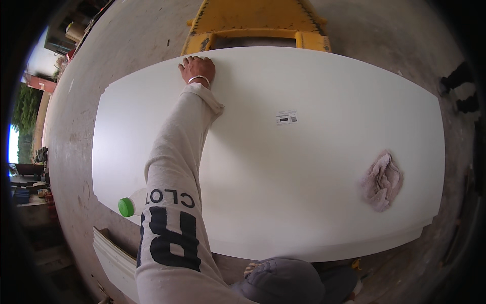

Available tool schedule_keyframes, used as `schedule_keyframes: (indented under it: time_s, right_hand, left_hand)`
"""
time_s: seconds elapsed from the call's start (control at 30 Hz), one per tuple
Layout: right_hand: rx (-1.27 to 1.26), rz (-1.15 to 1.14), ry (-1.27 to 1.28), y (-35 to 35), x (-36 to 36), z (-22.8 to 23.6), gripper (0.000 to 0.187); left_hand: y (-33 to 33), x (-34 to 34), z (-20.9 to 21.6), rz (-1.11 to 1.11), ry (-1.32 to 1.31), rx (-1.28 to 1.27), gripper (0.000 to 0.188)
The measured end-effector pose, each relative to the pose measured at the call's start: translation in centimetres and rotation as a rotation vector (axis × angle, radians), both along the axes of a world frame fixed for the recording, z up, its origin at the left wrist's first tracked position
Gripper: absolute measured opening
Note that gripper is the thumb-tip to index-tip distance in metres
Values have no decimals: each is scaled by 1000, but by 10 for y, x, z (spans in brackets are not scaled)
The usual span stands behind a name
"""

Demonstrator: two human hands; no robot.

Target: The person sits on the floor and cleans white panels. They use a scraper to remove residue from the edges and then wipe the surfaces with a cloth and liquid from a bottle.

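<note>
My left arm, in a pale sleeve with dark lettering, stretches over a large white panel [314,167]. My left hand [198,70], with a pale band at the wrist, rests palm down near the panel's far edge, fingers slightly bent and apart. No object shows under it, though the palm side is hidden. A crumpled pinkish-grey cloth [383,181] lies toward the panel's right end. By the near left edge, a green cap [126,207] tops what looks like a pale bottle, mostly hidden behind my sleeve. My right hand is out of view.
A small printed label [286,117] sits on the panel. Beyond the far edge stands a worn yellow metal frame [253,17]. Another pale panel-like piece [114,261] leans at lower left. Dark footwear [458,88] shows at far right, on the concrete floor [76,152].
</note>
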State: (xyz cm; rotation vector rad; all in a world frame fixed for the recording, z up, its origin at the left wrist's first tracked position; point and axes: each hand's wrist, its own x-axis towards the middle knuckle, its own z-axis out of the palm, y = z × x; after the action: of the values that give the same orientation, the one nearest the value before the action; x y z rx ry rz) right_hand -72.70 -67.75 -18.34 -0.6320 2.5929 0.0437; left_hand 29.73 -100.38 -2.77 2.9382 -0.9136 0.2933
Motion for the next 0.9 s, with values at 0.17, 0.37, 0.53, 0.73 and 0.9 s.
schedule_keyframes:
  time_s: [0.17,0.37,0.53,0.73,0.9]
  right_hand:
    - [-121,178,-63,10,-55,-24,43]
    - [44,75,4,-12,-13,-42,46]
    - [2,-1,110,-27,2,-11,41]
    - [-91,-77,77,-25,8,18,59]
    - [-1048,-141,49,-111,82,72,37]
  left_hand:
    - [-15,7,-9,-80,67,-65,55]
    - [-8,5,-6,-63,-53,-100,45]
    - [-11,-27,-11,-70,28,-149,36]
    - [-32,-34,-11,-129,109,-139,45]
    - [-32,-100,-15,-483,148,-106,53]
